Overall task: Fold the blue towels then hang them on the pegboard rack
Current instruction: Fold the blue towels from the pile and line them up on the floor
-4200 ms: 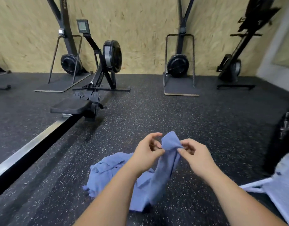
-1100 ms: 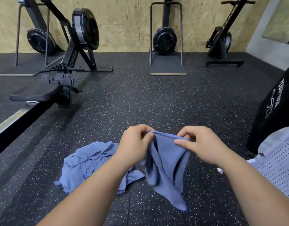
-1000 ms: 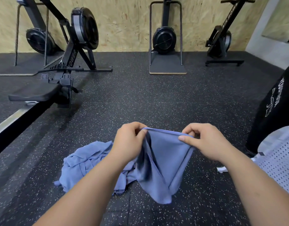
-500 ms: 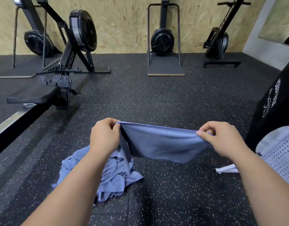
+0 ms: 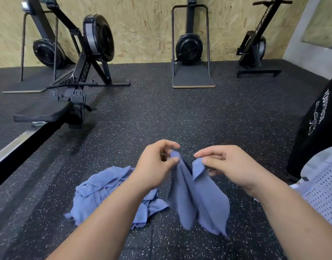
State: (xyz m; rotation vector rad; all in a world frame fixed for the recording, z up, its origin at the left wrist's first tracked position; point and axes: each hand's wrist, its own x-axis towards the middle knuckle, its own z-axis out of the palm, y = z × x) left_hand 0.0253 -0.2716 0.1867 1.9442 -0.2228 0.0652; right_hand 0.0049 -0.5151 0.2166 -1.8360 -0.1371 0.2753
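Note:
I hold one blue towel [image 5: 197,196] up in front of me, its two top corners brought close together so it hangs doubled in two flaps. My left hand [image 5: 155,166] pinches the left corner between thumb and fingers. My right hand [image 5: 227,164] pinches the right corner a few centimetres away. A crumpled pile of blue towels [image 5: 107,192] lies on the black speckled floor under my left forearm. A white perforated pegboard rack [image 5: 324,190] shows at the right edge, partly cut off.
A rowing machine [image 5: 73,94] with its long rail stretches along the left. Two ski-type machines [image 5: 189,47] and another upright machine [image 5: 255,44] stand against the wooden back wall. A black bag with white lettering [image 5: 319,128] stands at the right, beside the rack.
Half a second ago the towel was stretched wide between my hands. Now my hands have come together, and the towel hangs folded in half.

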